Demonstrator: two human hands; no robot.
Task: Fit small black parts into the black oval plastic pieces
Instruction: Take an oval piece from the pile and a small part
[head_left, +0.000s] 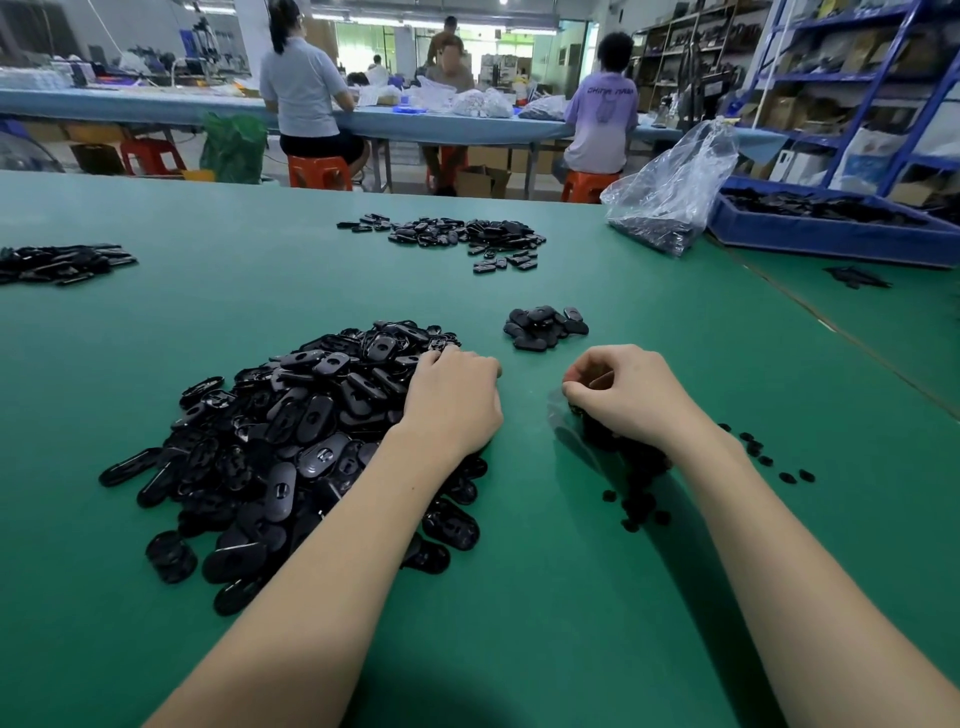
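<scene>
A: Left hand (451, 402) is down on the right edge of the big pile of oval pieces (291, 441), fingers curled into it, though I can't tell what they've caught.

B: And the right hand (621, 395)?

A: Near right, fingers bunched over the small black parts (631, 467); looks like a pinch on one, but it's blurred. A few parts lie scattered just beside the wrist.

B: Beyond the hands?

A: A small heap of ovals (545, 325) sits just past them on the green table (519, 597), and a clear plastic bag (675, 187) far right.
</scene>
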